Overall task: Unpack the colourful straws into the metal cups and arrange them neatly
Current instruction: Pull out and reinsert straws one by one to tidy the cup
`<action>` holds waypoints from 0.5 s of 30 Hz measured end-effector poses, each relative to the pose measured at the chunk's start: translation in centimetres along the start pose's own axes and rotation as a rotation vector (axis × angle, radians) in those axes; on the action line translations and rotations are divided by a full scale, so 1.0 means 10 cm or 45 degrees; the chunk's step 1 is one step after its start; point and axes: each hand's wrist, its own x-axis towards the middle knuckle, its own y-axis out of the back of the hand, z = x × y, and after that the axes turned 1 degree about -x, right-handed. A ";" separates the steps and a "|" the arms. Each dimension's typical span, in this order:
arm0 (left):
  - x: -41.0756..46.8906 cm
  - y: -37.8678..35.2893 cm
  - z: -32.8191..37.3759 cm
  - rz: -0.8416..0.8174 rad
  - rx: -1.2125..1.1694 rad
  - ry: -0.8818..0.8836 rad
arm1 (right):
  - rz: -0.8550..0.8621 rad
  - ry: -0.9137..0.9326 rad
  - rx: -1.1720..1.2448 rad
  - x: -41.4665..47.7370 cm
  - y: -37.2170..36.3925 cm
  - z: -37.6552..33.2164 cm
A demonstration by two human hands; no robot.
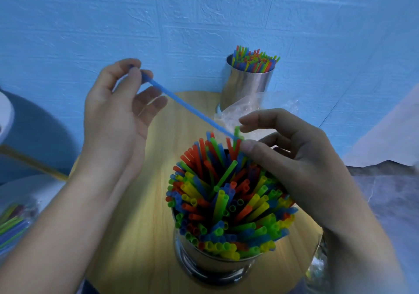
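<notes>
Head camera showed the left hand point(113, 112) pinching a blue straw point(188, 107) by its upper end, other fingers loose, its lower end reaching the packed near metal cup point(204, 262) on the wooden table point(140, 225), where the right hand point(301, 157) pinched a green straw point(237, 131) at its tip.

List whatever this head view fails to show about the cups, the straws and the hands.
All in the head view:
The blue straw, lower end: hidden by the right hand; what that hand pinches is unclear.
The far cup, base: behind the clear bag.
The near cup, inside: covered by its own straws.
The straw pack, lower left: blurred, cut off by the frame edge.
</notes>
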 end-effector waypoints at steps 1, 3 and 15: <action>-0.01 0.00 -0.02 0.012 -0.045 0.052 | 0.000 0.010 0.000 0.00 -0.01 0.00; -0.05 -0.01 -0.05 0.013 -0.090 0.108 | 0.000 0.029 0.019 0.00 -0.02 0.01; -0.23 0.01 -0.11 -0.427 0.642 0.187 | 0.319 0.328 0.382 -0.02 -0.06 -0.07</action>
